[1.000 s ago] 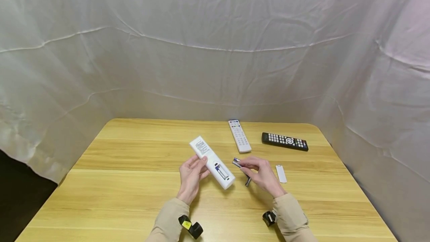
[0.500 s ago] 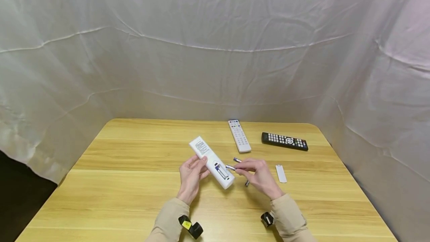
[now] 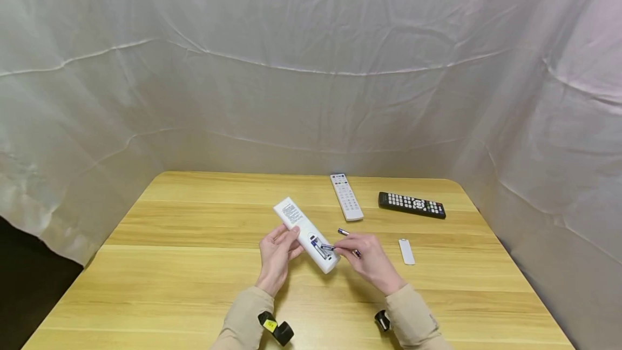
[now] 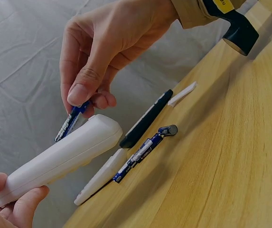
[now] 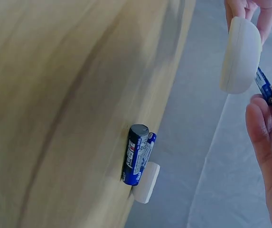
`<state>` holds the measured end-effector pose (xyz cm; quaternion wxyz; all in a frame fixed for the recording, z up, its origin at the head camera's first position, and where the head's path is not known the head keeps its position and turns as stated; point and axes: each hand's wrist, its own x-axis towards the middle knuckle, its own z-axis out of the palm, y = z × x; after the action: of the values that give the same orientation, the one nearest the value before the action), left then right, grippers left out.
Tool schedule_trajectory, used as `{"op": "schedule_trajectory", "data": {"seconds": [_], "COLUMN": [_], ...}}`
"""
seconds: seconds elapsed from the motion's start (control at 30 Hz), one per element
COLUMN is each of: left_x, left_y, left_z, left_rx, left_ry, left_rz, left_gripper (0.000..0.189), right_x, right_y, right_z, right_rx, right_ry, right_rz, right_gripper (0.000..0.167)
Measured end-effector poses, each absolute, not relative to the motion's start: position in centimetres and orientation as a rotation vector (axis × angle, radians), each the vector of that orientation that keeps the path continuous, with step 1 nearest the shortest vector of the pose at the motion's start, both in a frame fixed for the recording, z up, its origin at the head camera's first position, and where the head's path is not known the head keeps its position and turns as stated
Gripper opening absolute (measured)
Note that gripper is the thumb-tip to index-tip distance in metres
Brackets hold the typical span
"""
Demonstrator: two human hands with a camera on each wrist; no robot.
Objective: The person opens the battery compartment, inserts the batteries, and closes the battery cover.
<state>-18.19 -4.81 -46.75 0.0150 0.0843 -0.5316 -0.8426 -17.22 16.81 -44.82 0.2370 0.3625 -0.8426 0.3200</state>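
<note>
My left hand (image 3: 276, 255) holds a white remote control (image 3: 300, 228) by its middle, tilted, back side up. Its battery compartment is uncovered, and one blue-and-silver battery (image 3: 318, 248) lies in it. Between thumb and fingers of my right hand (image 3: 367, 259) is another blue battery (image 4: 68, 125), pinched at one end. Its free end overlaps the compartment in the head view; the right wrist view shows this battery (image 5: 263, 83) right at the remote's far face. On the table beyond lie loose batteries (image 4: 140, 156), one partly hidden behind my right hand in the head view.
A second white remote (image 3: 346, 197) lies face up near the table's back edge, a black remote (image 3: 412, 204) to its right. The small white battery cover (image 3: 406, 251) rests right of my right hand. Pale cloth (image 3: 311, 96) hangs around the wooden table (image 3: 170, 263).
My right hand has moved left with the pinched battery, bringing its end from beside the remote to over the compartment. My left hand and the remote have hardly moved.
</note>
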Motion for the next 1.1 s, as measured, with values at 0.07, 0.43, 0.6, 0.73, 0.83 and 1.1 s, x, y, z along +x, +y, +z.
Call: {"op": "schedule_trajectory", "data": {"seconds": [0.07,0.43,0.6,0.73,0.83,1.1], "left_x": [-18.2,-18.3,-18.3,-18.3,-18.3,-18.3], "left_y": [-4.8,-4.8,-4.8,-4.8,-4.7,-4.6], "left_z": [-46.7,-46.9,-46.8,-46.8,-46.8,-46.9], "left_rx": [0.271,0.291,0.289,0.284,0.282,0.275], "left_ry": [-1.656,-1.663,-1.66,-1.667,-1.675,-1.678], "left_rz": [-2.622,-2.617,-2.619,-2.616,-2.613,-2.621], "left_gripper": [0.043,0.043,0.043,0.043,0.043,0.044], "right_x": [-17.1,-16.3,-16.1,-15.9,-15.8,-15.7], "right_y": [16.7,15.8,15.5,15.2,15.1,14.9], "right_z": [-44.8,-44.4,-44.5,-44.6,-44.7,-44.8], "right_rx": [0.99,0.967,0.941,0.922,0.915,0.91], "right_ry": [-2.313,-2.368,-2.355,-2.362,-2.368,-2.36], "right_rz": [0.855,0.804,0.704,0.66,0.649,0.641], "right_gripper": [0.017,0.013,0.012,0.012,0.012,0.012]}}
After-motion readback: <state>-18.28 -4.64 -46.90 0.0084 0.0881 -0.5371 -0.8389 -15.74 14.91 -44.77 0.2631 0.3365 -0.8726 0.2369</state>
